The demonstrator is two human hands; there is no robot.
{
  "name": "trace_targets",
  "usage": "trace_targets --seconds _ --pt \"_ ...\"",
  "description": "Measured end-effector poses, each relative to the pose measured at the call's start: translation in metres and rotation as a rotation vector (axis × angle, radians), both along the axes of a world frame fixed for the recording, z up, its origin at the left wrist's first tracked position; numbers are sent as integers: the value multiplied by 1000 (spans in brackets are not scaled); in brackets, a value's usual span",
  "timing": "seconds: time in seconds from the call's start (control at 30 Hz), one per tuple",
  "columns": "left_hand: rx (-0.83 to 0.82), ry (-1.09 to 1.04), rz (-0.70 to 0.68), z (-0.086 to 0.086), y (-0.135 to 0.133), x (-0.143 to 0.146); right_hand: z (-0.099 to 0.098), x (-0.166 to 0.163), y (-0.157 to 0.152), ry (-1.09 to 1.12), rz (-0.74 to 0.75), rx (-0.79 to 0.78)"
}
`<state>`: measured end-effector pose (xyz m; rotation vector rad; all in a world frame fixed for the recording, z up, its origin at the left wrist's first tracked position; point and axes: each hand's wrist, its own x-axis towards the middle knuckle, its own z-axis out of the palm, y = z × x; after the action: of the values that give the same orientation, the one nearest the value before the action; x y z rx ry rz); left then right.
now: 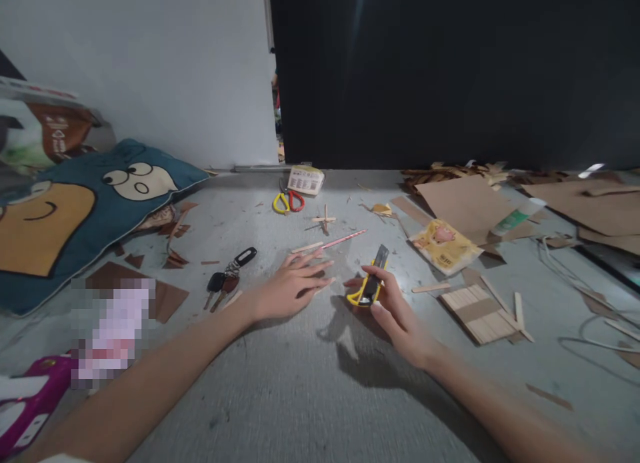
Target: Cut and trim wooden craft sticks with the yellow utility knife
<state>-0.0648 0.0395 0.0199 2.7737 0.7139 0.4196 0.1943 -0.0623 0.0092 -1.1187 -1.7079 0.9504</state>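
Note:
My right hand (pixel 395 313) grips a yellow and black utility knife (pixel 371 286) above the table, its dark end pointing up and away from me. My left hand (pixel 290 286) lies palm down on the table with its fingers spread. A wooden craft stick (pixel 325 285) shows by its thumb and fingertips; how far it runs under the hand is hidden. Just beyond those fingers lie a pink striped pencil (pixel 345 238) and another craft stick (pixel 306 248). Farther off, several small sticks form a crossed shape (pixel 325 219).
Keys (pixel 225 280) lie left of my left hand. Scissors (pixel 289 201) rest near the back wall. On the right are a banded bundle of craft sticks (pixel 477 313), a yellow packet (pixel 445 245), a glue stick (pixel 517 216), cardboard (pixel 460 203) and a white cable (pixel 565 266). A blue cushion (pixel 115 210) sits left.

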Motion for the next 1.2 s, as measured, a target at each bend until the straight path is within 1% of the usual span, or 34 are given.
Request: trace_targets --seconds 0.03,0.1,0.2,0.23,0.3,0.4,0.47,0.53,0.63,0.7,0.77,0.83,0.93,1.0,1.1,1.2 --pt "-5 8 15 0 -1 0 0 -1 0 -20 22 28" --pt "-20 0 59 -1 -1 1 -2 -3 2 -76 -9 64" --pt "-51 -95 157 -1 1 0 -7 -2 4 -109 -146 68" --pt "-68 -132 172 -1 2 -1 -8 -1 5 -116 -184 66" --pt "-108 -177 150 -1 5 -2 -8 2 6 -123 -217 42" --pt "-136 -147 92 -4 5 -2 -7 4 5 -49 -232 -19" --pt "-117 -116 132 -9 0 -1 -6 3 6 47 -263 -40" --pt "-79 -110 209 -15 -7 1 -4 1 9 137 -293 -36" --pt "-15 -127 302 -22 -17 7 2 0 21 216 -318 -26" --pt "23 -112 323 -20 -20 16 8 1 35 174 -315 -35" --pt "47 -85 340 -15 -18 28 14 1 50 43 -420 28" --pt "43 -56 364 -10 -16 39 16 -1 64 -17 -509 81" --pt "11 -59 387 -7 -15 49 10 -5 75 -2 -447 104" --pt "4 -102 372 -8 -16 47 3 -8 75 41 -325 61" --pt "22 -153 298 -10 -16 37 -6 -8 71 53 -121 15" --pt "-3 -169 250 -11 -12 28 -10 -7 69 28 -76 -14"
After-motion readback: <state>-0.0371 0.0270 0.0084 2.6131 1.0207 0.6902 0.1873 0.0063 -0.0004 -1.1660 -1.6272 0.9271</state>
